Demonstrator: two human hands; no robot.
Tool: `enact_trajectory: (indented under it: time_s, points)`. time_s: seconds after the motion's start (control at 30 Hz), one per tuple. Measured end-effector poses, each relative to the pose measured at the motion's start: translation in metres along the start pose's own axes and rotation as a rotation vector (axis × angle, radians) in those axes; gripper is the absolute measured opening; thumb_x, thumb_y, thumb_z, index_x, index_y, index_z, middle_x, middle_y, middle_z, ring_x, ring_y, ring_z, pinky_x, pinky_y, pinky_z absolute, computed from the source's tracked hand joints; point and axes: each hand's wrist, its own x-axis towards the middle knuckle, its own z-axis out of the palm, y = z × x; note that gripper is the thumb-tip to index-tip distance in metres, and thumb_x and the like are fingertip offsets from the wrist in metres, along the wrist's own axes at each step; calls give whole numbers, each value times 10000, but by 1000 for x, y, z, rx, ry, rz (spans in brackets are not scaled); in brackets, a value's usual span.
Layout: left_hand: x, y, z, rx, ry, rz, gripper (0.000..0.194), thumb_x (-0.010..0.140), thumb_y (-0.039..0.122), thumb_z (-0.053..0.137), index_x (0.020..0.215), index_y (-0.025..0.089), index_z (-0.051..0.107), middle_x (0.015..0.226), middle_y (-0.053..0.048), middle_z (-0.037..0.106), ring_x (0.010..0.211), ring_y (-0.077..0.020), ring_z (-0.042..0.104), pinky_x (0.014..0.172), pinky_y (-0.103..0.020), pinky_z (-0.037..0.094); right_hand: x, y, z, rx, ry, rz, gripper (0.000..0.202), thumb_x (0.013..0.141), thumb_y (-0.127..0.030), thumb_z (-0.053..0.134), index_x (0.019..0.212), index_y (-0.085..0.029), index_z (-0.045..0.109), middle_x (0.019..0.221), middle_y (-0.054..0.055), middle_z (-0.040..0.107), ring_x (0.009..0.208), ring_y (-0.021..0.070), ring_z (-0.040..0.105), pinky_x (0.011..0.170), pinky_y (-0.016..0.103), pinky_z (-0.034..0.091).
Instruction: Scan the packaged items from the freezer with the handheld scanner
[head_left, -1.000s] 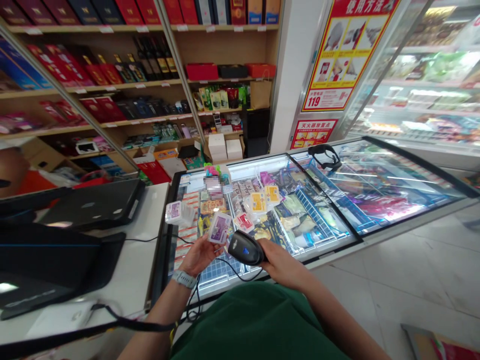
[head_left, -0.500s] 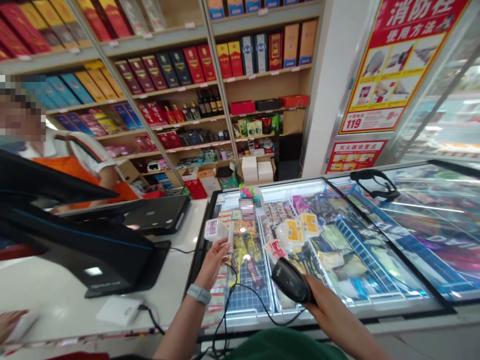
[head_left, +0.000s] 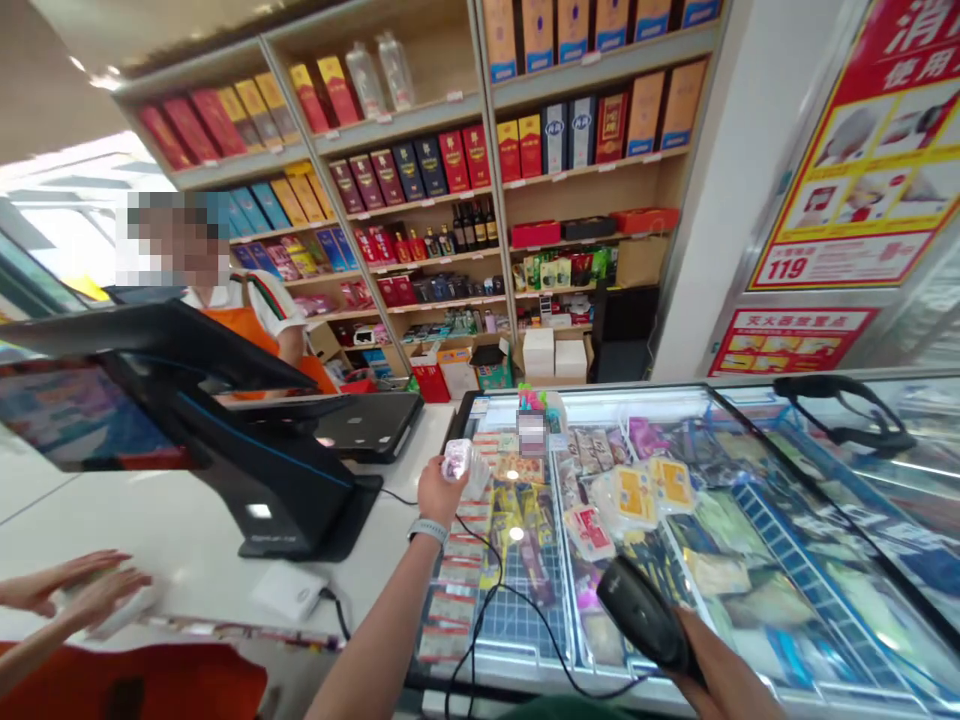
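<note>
My left hand (head_left: 441, 490), with a pale watch band at the wrist, is closed on a small white-and-purple pack (head_left: 457, 460) at the left end of the glass freezer top. Clear packaging lies right beside it. A black handheld scanner (head_left: 643, 612) is in my right hand (head_left: 701, 655), above the near part of the freezer; its black cable (head_left: 541, 630) loops over the glass. Ahead of the scanner lies a red-and-white pack (head_left: 589, 531). Beyond that are yellow-and-white packs (head_left: 637, 492) in clear plastic.
A black register screen and stand (head_left: 300, 500) occupy the counter (head_left: 202, 590) at left, with a white box (head_left: 288, 591) near its edge. Another person's hands (head_left: 97, 590) are at far left. Behind the counter stands a person in an orange apron (head_left: 251, 325). Black straps (head_left: 847, 405) lie on the freezer.
My left hand has closed on the white-and-purple pack and lifted it slightly. The view has shifted left, bringing the other person's hands and orange clothing further into sight.
</note>
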Motion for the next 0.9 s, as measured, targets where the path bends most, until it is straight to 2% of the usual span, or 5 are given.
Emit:
enact_trajectory:
  time_s: [0.13, 0.33, 0.67, 0.8, 0.9]
  points:
    - [-1, -5, 10, 138, -13, -8, 567, 691, 425, 703, 1167, 153, 555, 1020, -144, 665, 986, -305, 627, 827, -382, 460, -6, -1, -9, -74, -119, -11, 390, 827, -266, 445, 1189, -163, 545, 1166, 132, 637, 1088, 264, 611, 939, 374, 467]
    - [-2, -6, 19, 260, -26, 17, 593, 713, 488, 684, 1194, 177, 528, 1052, -126, 650, 1025, -296, 605, 863, -389, 457, -7, -16, -15, -101, -132, 34, 286, 818, -175, 445, 1091, -171, 525, 1106, 125, 616, 1034, 242, 593, 905, 361, 448]
    - [-27, 25, 22, 291, -3, 132, 713, 769, 524, 633, 1351, 169, 426, 1333, -194, 488, 1245, -382, 416, 989, -538, 336, -12, -9, -13, -112, -77, 35, 225, 814, -100, 514, 1024, -181, 523, 1040, 97, 602, 973, 225, 577, 869, 337, 434]
    - [-54, 44, 41, 115, -186, 200, 666, 771, 476, 647, 1341, 193, 454, 1356, -164, 486, 1292, -376, 376, 1044, -530, 277, -15, -4, -15, -121, -59, 77, 206, 822, -102, 529, 1014, -176, 518, 1025, 92, 599, 957, 223, 573, 855, 331, 429]
    - [-83, 55, 70, -22, -423, 115, 607, 723, 471, 703, 1242, 202, 540, 1245, -113, 588, 1195, -322, 501, 965, -428, 393, -17, -1, -17, -136, -29, 126, 186, 830, -102, 534, 1000, -175, 517, 1006, 90, 605, 943, 223, 574, 839, 325, 430]
